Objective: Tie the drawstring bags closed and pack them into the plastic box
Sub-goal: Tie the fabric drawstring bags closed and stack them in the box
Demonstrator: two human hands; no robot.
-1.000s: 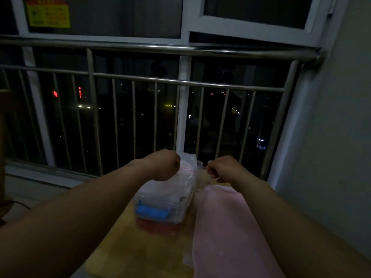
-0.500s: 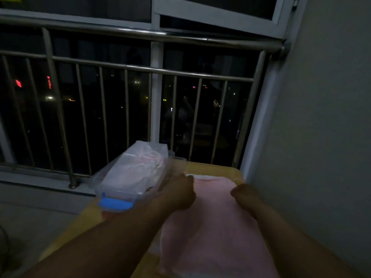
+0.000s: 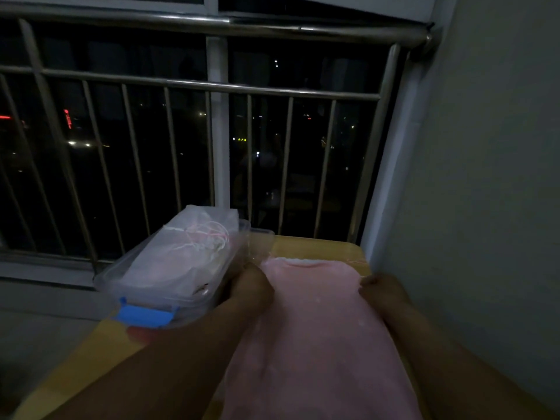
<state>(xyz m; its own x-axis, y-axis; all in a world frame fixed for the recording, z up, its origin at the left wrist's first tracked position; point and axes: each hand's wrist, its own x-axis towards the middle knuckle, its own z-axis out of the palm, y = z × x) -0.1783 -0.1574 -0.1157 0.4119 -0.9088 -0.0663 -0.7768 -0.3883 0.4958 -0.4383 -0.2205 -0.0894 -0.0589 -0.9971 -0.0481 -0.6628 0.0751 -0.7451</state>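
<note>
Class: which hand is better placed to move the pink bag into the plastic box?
Probably the left. The left hand holds the pink bag at the corner beside the plastic box; the right hand holds the far corner, by the wall.

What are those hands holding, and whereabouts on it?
Both hold the pink drawstring bag near its top: the left hand at its left edge, the right hand at its right edge.

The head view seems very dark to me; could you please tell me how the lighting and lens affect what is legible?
Head view: dim throughout, so the left hand and right hand show little finger detail; the pink bag and the blue latch on the box are legible; the railing bows from wide-angle distortion; city lights outside are small bright specks.
</note>
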